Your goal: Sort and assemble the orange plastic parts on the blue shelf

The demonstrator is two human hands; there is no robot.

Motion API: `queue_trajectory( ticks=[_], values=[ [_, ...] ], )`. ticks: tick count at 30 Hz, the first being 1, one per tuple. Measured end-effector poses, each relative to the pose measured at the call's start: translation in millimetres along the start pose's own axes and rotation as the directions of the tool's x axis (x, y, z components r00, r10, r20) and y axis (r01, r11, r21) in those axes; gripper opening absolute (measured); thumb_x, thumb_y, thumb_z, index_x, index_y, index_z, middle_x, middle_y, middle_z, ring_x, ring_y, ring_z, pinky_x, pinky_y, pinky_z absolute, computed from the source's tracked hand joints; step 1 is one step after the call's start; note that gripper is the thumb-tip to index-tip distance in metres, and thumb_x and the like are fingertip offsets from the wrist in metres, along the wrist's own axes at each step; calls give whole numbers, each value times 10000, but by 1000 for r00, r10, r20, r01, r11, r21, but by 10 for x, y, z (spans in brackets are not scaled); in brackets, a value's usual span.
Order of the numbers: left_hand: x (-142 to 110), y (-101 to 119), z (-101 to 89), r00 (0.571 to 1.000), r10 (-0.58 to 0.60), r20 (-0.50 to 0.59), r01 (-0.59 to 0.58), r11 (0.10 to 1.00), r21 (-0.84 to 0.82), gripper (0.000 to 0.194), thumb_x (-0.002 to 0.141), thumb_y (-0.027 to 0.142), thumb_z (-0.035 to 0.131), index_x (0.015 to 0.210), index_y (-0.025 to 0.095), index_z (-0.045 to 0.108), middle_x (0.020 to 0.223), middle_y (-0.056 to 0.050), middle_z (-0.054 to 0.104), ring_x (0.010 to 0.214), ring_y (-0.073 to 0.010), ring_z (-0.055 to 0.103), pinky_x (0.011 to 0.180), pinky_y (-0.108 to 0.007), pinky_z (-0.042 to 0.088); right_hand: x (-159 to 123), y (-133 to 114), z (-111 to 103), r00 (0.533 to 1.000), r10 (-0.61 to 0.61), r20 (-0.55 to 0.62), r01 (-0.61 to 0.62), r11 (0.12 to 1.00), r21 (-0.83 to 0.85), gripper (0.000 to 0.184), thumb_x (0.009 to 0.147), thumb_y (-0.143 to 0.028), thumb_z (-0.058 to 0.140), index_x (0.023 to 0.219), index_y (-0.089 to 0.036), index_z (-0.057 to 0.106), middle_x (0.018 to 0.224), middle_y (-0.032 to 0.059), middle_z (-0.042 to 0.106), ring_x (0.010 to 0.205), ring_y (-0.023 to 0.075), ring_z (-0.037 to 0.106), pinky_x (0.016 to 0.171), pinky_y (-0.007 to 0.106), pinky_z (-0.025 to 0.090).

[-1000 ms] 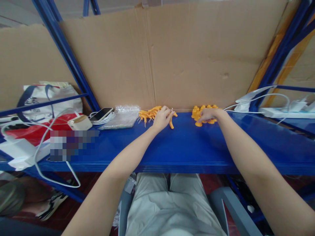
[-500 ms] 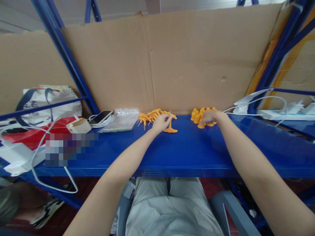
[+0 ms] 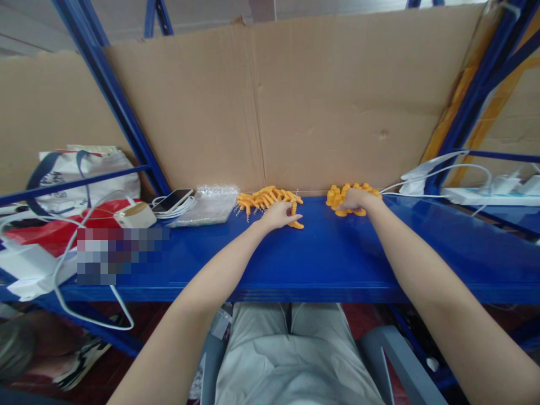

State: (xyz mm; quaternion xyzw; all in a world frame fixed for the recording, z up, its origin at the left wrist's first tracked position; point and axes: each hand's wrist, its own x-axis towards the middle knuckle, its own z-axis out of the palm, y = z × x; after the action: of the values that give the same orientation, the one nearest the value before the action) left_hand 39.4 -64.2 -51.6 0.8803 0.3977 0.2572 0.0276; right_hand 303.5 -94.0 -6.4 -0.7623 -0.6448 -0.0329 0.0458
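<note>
My left hand (image 3: 280, 215) is closed around the shaft of an orange corkscrew (image 3: 297, 225), held upright with its T-shaped handle down and the thin metal spiral pointing up. Just behind the hand lies a pile of similar orange corkscrews (image 3: 264, 197), several spirals sticking out toward me. On the right, my right hand (image 3: 353, 199) reaches down into a cluster of orange bell-shaped pieces (image 3: 334, 194). Its fingers are closed at one piece on the near side of the cluster, and the fingertips are partly hidden.
Both groups rest on a blue shelf (image 3: 312, 264) before a cardboard panel (image 3: 337, 101). Left of the corkscrews lie a clear plastic bag (image 3: 211, 205), a phone (image 3: 172, 199) and white cables. A power strip (image 3: 485, 197) sits far right. Another person's leg shows lower left.
My left fingers have shifted from the tip of the corkscrew's spiral down around its shaft. My right hand has moved slightly left among the bell-shaped pieces.
</note>
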Motion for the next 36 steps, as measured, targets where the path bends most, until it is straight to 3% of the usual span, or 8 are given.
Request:
queue_trajectory(
  ticks=[3,8,11,16,20,26,36],
  values=[
    [-25,41,-43,1000,-1,8,0,997,83,288,893,385,705,713,180,611,766,-49,681,741,-207,660,702,-299,496,-85,-74,-53,987,80,140,-77,997,-25,194,865,-341,672,901,-183,778,854,138,744,867,318,723,803,435,550],
    [-63,113,-133,995,-66,-69,81,967,242,221,1016,345,532,941,178,656,990,-101,733,960,-253,705,796,-315,521,-125,-157,-66,995,18,98,-15,999,-31,179,844,-338,686,915,-206,784,782,142,736,825,345,727,746,458,567],
    [-65,143,-196,985,-127,-114,156,939,307,254,1053,334,441,1078,180,641,1137,-128,715,1055,-279,693,832,-345,523,-134,-237,-55,993,-35,116,33,999,22,183,865,-308,673,964,-195,778,899,156,759,921,353,728,813,449,556],
    [-69,125,-276,985,-106,-136,152,907,393,261,1045,245,396,1124,197,640,1258,-139,671,1146,-304,639,946,-424,484,-163,-382,-21,975,-223,1,223,974,34,199,855,-210,638,1022,-179,741,1126,140,757,1049,310,699,872,364,514],
    [-102,93,-293,989,-103,-107,140,892,429,328,1005,151,372,1153,209,659,1328,-137,633,1169,-301,608,950,-439,460,-173,-447,29,936,-338,-95,340,941,4,224,840,-194,621,1051,-154,686,1125,133,750,981,253,694,795,291,479],
    [-133,96,-298,991,-120,-60,134,883,450,394,944,100,390,1206,170,676,1269,-163,671,1196,-327,592,945,-459,449,-231,-508,67,904,-412,-112,412,911,-20,238,798,-170,618,1035,-170,619,1039,106,747,887,227,678,706,266,406],
    [-105,25,-251,997,-74,-39,84,883,461,353,902,129,444,1129,137,714,1211,-171,691,1115,-337,618,913,-454,445,-198,-538,151,900,-427,-89,428,904,-5,182,864,-208,586,1033,-159,631,1036,138,744,936,271,687,788,315,423]
  ],
)
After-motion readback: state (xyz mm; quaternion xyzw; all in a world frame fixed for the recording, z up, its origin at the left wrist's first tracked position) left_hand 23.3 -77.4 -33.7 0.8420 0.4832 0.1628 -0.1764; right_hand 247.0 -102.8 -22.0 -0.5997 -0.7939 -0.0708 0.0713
